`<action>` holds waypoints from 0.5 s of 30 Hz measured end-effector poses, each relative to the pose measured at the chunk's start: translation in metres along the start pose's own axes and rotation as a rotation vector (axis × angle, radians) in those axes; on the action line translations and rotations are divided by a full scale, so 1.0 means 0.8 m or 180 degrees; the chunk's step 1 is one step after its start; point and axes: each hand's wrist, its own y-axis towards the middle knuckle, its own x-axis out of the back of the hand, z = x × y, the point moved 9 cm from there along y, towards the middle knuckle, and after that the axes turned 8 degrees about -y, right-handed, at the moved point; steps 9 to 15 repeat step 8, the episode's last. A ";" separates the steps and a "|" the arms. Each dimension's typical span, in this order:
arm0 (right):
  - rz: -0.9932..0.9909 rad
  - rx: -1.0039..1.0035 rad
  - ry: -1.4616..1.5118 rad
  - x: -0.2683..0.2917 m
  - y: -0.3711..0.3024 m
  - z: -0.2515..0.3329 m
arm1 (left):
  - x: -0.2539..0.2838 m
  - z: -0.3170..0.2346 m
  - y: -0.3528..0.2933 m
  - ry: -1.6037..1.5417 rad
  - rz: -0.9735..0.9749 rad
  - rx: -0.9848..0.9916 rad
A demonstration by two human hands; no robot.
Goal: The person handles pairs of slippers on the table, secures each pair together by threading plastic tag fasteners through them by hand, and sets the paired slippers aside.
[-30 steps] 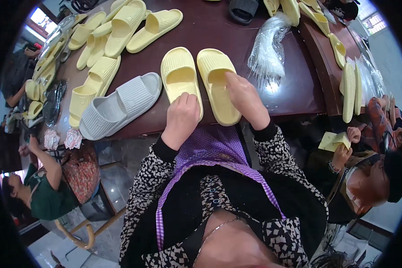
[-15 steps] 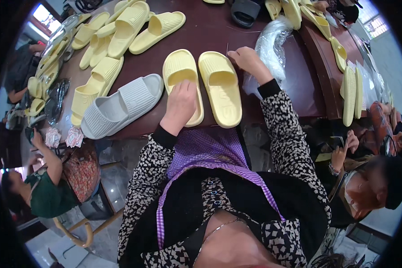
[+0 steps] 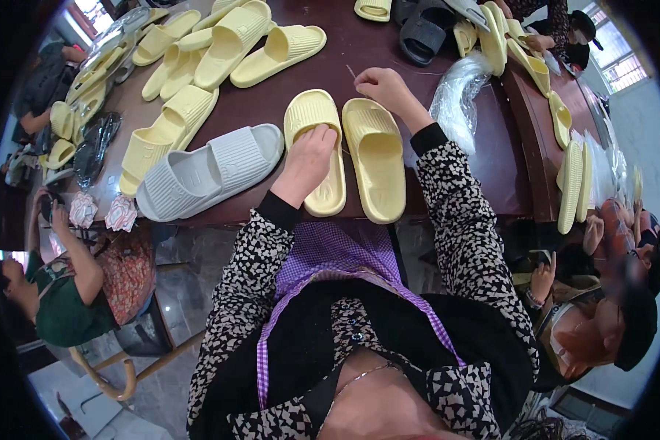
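Observation:
Two yellow slippers lie side by side at the table's near edge, toes pointing away from me. My left hand [image 3: 312,159] is closed at the strap opening of the left slipper [image 3: 325,192], its fingertips at the strap's edge and partly hidden. Beyond the right slipper [image 3: 378,172], my right hand [image 3: 386,89] is raised over the table in a pinch. A thin strand [image 3: 351,71] sticks out from its fingertips; its exact kind is too small to tell. A grey pair of slippers [image 3: 209,170], one tucked into the other, lies left of my left hand.
More yellow slippers [image 3: 279,55] are heaped at the back left of the dark red table [image 3: 330,62]. A clear plastic bag with white strands [image 3: 458,103] lies right of my right hand. Black slippers [image 3: 422,33] stand at the back. Co-workers sit on both sides.
My right hand has moved left and slightly farther away, with the strand now pointing left. My left hand remains at the left slipper's strap. The whole view has shifted a little.

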 end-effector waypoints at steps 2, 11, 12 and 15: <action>0.0340 0.0042 0.0337 -0.019 0.013 0.019 | 0.001 -0.002 0.001 -0.0003 -0.0033 -0.0039; 0.1118 0.0104 0.0311 -0.073 0.037 0.062 | -0.002 0.001 0.001 0.0076 0.0010 0.0007; 0.1118 0.0104 0.0311 -0.073 0.037 0.062 | -0.002 0.001 0.001 0.0076 0.0010 0.0007; 0.1118 0.0104 0.0311 -0.073 0.037 0.062 | -0.002 0.001 0.001 0.0076 0.0010 0.0007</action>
